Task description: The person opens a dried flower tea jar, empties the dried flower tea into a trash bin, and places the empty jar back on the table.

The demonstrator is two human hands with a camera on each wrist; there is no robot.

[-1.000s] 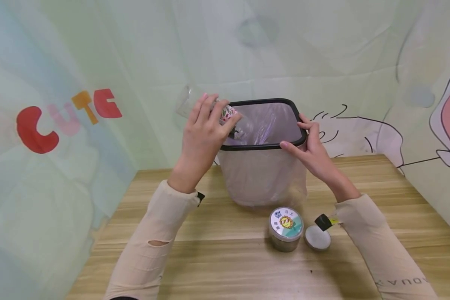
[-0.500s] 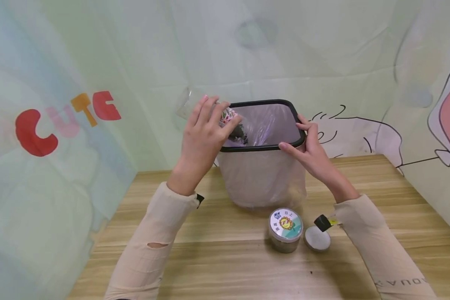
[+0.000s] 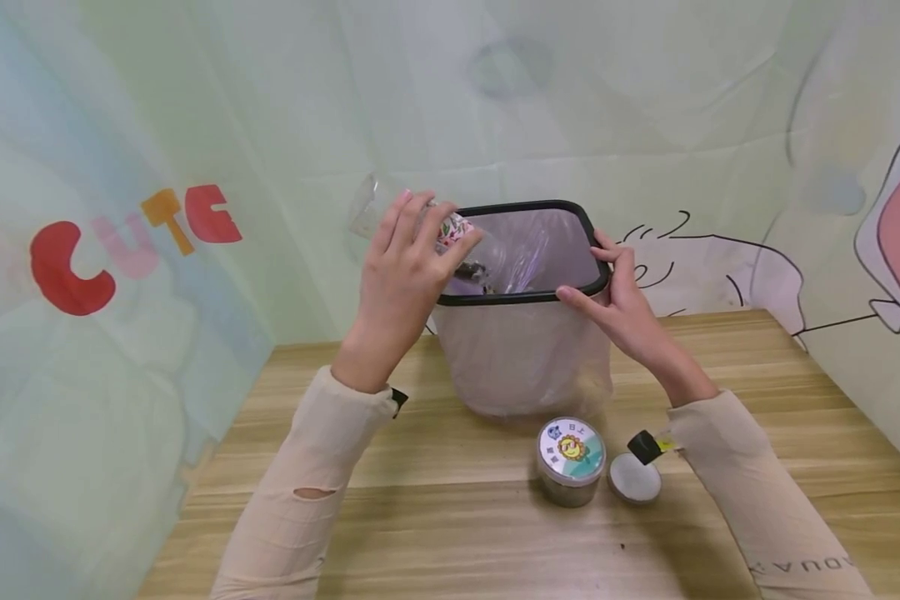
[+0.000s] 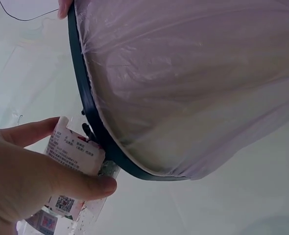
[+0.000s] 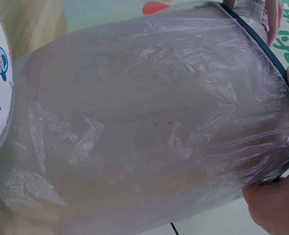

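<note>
Head view: left of the frame's centre, the left hand [image 3: 401, 271] curls its fingers round a clear jar [image 3: 367, 204], tilted with its lower end inside the bin [image 3: 525, 358]; dark matter shows there. The jar looks light and stiff; glass or plastic I cannot tell. Its bare wall would probably slip, so the floral label [image 3: 453, 231] around its middle seems the best hold. Right of centre, the right hand [image 3: 618, 300] grips the black rim [image 3: 506, 297], likely firmer than the soft, slick liner [image 3: 528, 250]. At lower centre, a lidded tub [image 3: 570, 458] bears a sunflower in sunglasses and the legible characters 日上; 1 pale disc [image 3: 635, 477] lies just beside it. Wall letters at left spell "CUTE".

Left wrist view: at lower left, finger and thumb pinch the label, whose fine print is too blurred to read; 1 QR code shows beneath.

Right wrist view: the crinkled liner fills the middle, the right hand holds the rim at the right edge, and 日 shows on the tub at left.
</note>
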